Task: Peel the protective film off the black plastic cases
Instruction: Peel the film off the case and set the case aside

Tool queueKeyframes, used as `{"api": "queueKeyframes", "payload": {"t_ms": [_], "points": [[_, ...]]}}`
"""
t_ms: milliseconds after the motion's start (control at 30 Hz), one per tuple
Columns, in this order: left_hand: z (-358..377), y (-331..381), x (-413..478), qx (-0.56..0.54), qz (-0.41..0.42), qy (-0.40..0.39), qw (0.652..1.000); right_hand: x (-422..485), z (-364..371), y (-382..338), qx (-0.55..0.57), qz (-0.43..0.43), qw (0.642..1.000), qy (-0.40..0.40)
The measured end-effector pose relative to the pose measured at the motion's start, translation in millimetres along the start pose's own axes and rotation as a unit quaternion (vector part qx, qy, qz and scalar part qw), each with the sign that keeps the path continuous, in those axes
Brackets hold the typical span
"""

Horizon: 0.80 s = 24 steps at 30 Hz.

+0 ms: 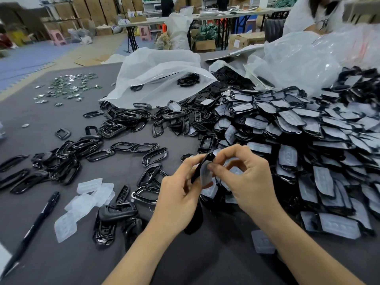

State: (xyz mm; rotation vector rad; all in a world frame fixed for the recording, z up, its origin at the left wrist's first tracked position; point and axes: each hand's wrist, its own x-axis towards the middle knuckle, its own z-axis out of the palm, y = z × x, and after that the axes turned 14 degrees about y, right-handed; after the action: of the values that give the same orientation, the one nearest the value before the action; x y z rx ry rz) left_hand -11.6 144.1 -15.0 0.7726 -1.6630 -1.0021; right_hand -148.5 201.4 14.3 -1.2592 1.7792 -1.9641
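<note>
My left hand (176, 194) grips a black plastic case (202, 164) on edge, above the table's near middle. A translucent white film (206, 175) hangs partly off the case's face. My right hand (244, 175) pinches that film between thumb and forefinger. To the right lies a big heap of black cases with film on them (308, 145). Several peeled films (86, 200) lie loose on the dark table (61, 254) to the left, next to bare black cases (117, 212).
Black frame parts (67, 153) spread across the table's left and middle. A black pen (35, 229) lies at the lower left. White plastic bags (160, 77) sit behind the heaps. Small shiny metal pieces (70, 87) lie at the far left. A person (314, 13) stands at the back right.
</note>
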Motion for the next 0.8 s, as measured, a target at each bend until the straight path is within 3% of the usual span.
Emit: {"api": "queueKeyframes", "payload": {"t_ms": [433, 800], "points": [[-0.6, 5.2, 0.1, -0.047, -0.005, -0.017, 0.999, 2.2, 0.2, -1.6, 0.026, 0.045, 0.999, 0.015], [-1.4, 8.8, -0.7, -0.098, -0.098, -0.074, 0.988, 5.1, -0.8, -2.2, 0.062, 0.104, 0.992, -0.033]]}}
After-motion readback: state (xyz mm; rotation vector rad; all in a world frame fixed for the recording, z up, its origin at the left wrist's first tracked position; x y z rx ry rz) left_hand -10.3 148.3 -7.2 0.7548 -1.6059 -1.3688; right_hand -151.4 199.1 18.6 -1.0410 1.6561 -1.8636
